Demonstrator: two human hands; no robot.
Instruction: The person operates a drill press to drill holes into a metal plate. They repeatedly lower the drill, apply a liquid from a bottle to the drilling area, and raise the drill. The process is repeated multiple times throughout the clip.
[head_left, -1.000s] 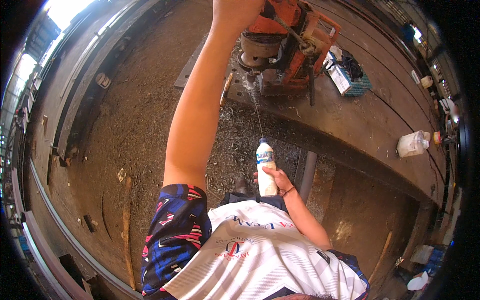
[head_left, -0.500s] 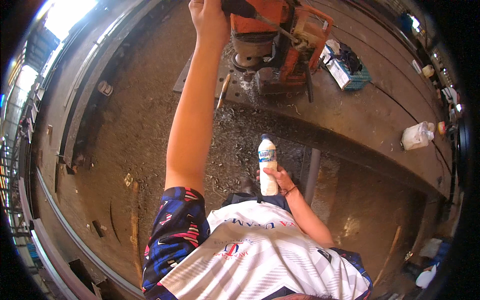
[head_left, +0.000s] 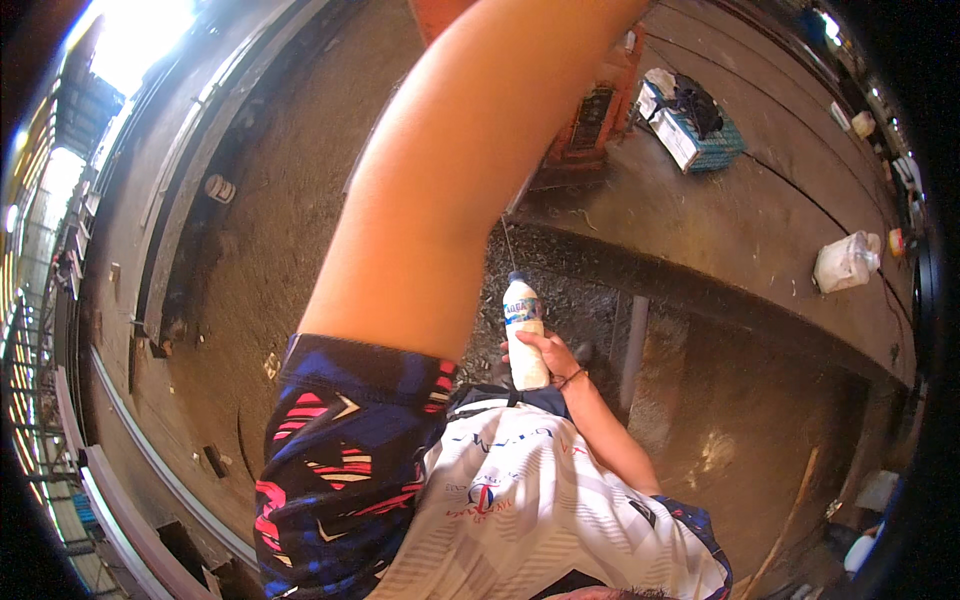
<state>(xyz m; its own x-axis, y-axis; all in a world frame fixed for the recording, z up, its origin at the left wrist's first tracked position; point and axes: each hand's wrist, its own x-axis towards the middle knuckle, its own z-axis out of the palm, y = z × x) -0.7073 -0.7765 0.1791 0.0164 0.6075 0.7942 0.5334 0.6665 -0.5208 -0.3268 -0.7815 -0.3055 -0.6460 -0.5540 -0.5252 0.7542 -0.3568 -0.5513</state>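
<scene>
My right hand (head_left: 556,358) is wrapped around a plastic bottle (head_left: 528,372) with a blue cap and milky white contents. It holds the bottle nearly upright in front of my waist. A thin stream (head_left: 508,243) rises from the cap toward the machine. My left forearm (head_left: 420,200) stretches up and across the view to the right, and its hand lies beyond the top edge. Behind that arm stands an orange drilling machine (head_left: 585,125), mostly hidden, on a steel beam (head_left: 640,265). The machine's drilling end cannot be seen.
On the broad steel surface to the right sit a blue-green box (head_left: 718,152) with a dark cloth on it and a translucent jug (head_left: 842,264). A small white tub (head_left: 220,188) is at the left. Dark metal chips litter the ground below the beam.
My left arm has swung up and to the right, its hand leaving view and the forearm now covering much of the machine. A thin stream now leaves the bottle, which tilts slightly left.
</scene>
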